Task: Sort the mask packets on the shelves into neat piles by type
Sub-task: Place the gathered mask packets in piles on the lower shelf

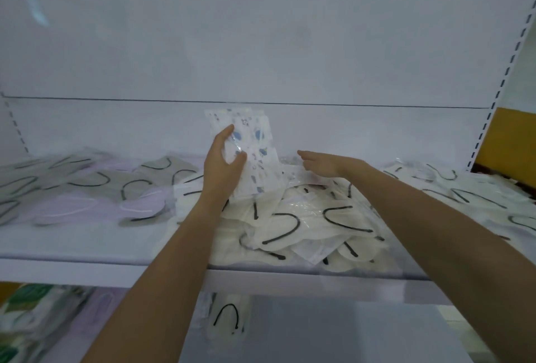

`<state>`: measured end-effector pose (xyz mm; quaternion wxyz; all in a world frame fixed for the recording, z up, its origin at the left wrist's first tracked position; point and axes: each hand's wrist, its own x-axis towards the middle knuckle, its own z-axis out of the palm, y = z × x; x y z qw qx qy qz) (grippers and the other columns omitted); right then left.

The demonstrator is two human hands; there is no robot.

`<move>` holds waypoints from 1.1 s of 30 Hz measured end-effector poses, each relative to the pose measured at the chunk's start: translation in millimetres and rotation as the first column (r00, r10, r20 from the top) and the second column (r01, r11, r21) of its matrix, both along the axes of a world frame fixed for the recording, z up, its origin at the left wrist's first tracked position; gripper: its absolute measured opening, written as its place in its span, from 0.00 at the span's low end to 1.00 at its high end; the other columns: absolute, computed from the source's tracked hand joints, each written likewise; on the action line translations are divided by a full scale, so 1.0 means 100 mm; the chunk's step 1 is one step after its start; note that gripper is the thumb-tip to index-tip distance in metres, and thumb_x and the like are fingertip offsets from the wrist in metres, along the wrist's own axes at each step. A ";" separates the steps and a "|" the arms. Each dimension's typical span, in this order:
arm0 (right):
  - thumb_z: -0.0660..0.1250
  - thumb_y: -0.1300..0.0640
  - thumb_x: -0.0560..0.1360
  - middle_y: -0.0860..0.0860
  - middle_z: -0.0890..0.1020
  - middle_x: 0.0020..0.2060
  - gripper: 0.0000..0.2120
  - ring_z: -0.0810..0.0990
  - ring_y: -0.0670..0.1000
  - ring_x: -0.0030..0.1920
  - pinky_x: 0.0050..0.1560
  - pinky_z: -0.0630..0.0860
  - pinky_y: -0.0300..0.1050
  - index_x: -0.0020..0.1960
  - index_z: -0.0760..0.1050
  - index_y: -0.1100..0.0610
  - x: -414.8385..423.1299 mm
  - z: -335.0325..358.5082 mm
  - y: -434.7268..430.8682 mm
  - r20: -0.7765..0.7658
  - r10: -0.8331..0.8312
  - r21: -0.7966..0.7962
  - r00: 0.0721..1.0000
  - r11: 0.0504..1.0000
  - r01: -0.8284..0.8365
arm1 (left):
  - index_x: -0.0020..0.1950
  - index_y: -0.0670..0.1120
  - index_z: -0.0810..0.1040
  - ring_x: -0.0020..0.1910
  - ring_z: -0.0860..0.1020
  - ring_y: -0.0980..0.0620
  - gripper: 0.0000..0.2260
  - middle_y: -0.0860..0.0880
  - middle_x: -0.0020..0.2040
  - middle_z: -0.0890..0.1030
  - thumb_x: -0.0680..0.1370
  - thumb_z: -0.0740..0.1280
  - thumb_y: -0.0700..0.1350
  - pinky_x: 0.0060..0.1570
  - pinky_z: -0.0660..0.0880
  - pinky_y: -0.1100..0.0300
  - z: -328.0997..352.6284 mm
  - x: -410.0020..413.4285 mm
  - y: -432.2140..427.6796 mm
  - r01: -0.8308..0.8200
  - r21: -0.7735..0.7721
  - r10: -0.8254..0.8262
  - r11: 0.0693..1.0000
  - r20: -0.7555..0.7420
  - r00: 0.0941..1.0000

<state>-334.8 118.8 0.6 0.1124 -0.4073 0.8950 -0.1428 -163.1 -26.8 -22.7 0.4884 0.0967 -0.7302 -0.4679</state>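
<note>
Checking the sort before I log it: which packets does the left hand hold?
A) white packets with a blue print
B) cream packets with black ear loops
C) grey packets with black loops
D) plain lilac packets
A: the left hand grips the white clear-wrapped packets with a blue print, upright above the cream pile with black ear loops; the right hand is open.

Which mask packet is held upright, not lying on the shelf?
The patterned packet in the left hand; only it has blue prints and stands upright.
</note>
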 end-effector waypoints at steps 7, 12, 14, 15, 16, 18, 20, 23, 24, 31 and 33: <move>0.65 0.55 0.76 0.56 0.67 0.70 0.27 0.67 0.56 0.67 0.64 0.65 0.46 0.72 0.61 0.58 -0.01 0.00 -0.21 -0.106 -0.013 0.015 0.994 1.000 0.015 | 0.70 0.46 0.67 0.65 0.68 0.55 0.22 0.49 0.67 0.71 0.76 0.63 0.35 0.59 0.60 0.73 -0.05 -0.01 0.03 0.010 -0.189 0.027 0.982 0.192 0.981; 0.66 0.60 0.74 0.59 0.72 0.64 0.20 0.70 0.58 0.63 0.58 0.67 0.45 0.65 0.69 0.63 -0.03 0.31 0.07 -0.270 -0.106 -0.100 0.957 0.992 0.081 | 0.72 0.44 0.64 0.68 0.67 0.50 0.24 0.47 0.69 0.69 0.76 0.63 0.36 0.60 0.58 0.71 -0.04 0.00 -0.01 -0.132 -0.173 0.157 0.976 0.144 0.977; 0.67 0.62 0.73 0.59 0.74 0.61 0.19 0.74 0.58 0.57 0.53 0.69 0.45 0.63 0.70 0.62 -0.07 0.44 0.29 -0.180 -0.233 -0.274 0.956 0.945 0.178 | 0.72 0.44 0.63 0.68 0.66 0.50 0.24 0.46 0.69 0.69 0.77 0.62 0.36 0.60 0.57 0.71 -0.03 0.01 -0.02 -0.198 -0.149 0.212 0.969 0.086 0.973; 0.67 0.63 0.73 0.58 0.75 0.59 0.17 0.76 0.57 0.51 0.47 0.71 0.44 0.61 0.70 0.60 -0.06 0.50 0.41 -0.051 -0.263 -0.397 0.963 0.891 0.222 | 0.72 0.43 0.63 0.68 0.66 0.50 0.24 0.46 0.69 0.68 0.77 0.61 0.36 0.60 0.57 0.71 -0.02 0.01 -0.01 -0.218 -0.135 0.227 0.967 0.055 0.972; 0.67 0.64 0.73 0.57 0.76 0.55 0.16 0.77 0.54 0.44 0.41 0.72 0.42 0.60 0.70 0.59 -0.02 0.54 0.52 0.105 -0.235 -0.523 0.966 0.813 0.255 | 0.72 0.43 0.63 0.67 0.66 0.51 0.23 0.46 0.69 0.68 0.77 0.61 0.36 0.60 0.57 0.72 -0.01 0.01 0.00 -0.222 -0.116 0.226 0.968 0.026 0.974; 0.67 0.65 0.73 0.56 0.78 0.51 0.17 0.78 0.50 0.39 0.35 0.72 0.41 0.60 0.70 0.59 0.15 0.58 0.65 0.341 -0.095 -0.677 0.935 0.666 0.314 | 0.72 0.44 0.62 0.67 0.66 0.52 0.23 0.46 0.69 0.67 0.78 0.61 0.37 0.61 0.57 0.72 0.02 0.00 0.02 -0.191 -0.087 0.191 0.978 0.002 0.981; 0.66 0.66 0.73 0.55 0.78 0.49 0.16 0.79 0.51 0.39 0.35 0.74 0.42 0.60 0.70 0.58 0.31 0.55 0.67 0.400 -0.008 -0.710 0.917 0.630 0.315 | 0.72 0.44 0.62 0.69 0.65 0.51 0.23 0.47 0.70 0.67 0.78 0.62 0.37 0.63 0.58 0.68 0.08 -0.02 0.03 -0.132 -0.076 0.134 0.988 0.033 0.990; 0.66 0.65 0.73 0.55 0.78 0.49 0.16 0.79 0.53 0.39 0.39 0.76 0.46 0.60 0.70 0.56 0.46 0.47 0.58 0.391 -0.027 -0.706 0.920 0.633 0.319 | 0.73 0.44 0.62 0.69 0.65 0.50 0.24 0.46 0.71 0.66 0.78 0.62 0.37 0.64 0.58 0.67 0.15 -0.04 0.04 -0.060 -0.069 0.066 0.996 0.094 0.993; 0.66 0.65 0.73 0.55 0.78 0.48 0.17 0.78 0.52 0.38 0.38 0.76 0.45 0.61 0.70 0.57 0.48 0.47 0.56 0.388 -0.052 -0.708 0.920 0.623 0.333 | 0.73 0.45 0.62 0.69 0.65 0.50 0.24 0.46 0.71 0.66 0.78 0.63 0.38 0.63 0.58 0.67 0.17 -0.04 0.05 -0.055 -0.064 0.062 0.996 0.108 0.992; 0.65 0.65 0.72 0.52 0.75 0.39 0.12 0.74 0.49 0.32 0.23 0.69 0.33 0.55 0.70 0.56 0.33 0.62 0.91 0.503 -0.110 -0.824 0.857 0.239 0.514 | 0.74 0.47 0.60 0.69 0.65 0.50 0.26 0.47 0.71 0.65 0.78 0.64 0.42 0.61 0.59 0.66 0.25 -0.02 0.02 -0.047 -0.029 0.052 0.998 0.219 0.974; 0.63 0.66 0.73 0.52 0.76 0.36 0.05 0.76 0.50 0.32 0.29 0.73 0.36 0.46 0.72 0.57 0.34 0.69 1.02 0.572 -0.017 -0.812 0.820 0.127 0.570 | 0.74 0.48 0.59 0.69 0.65 0.50 0.26 0.47 0.71 0.65 0.78 0.65 0.44 0.63 0.60 0.64 0.26 -0.06 0.06 -0.030 0.000 0.030 1.000 0.235 0.971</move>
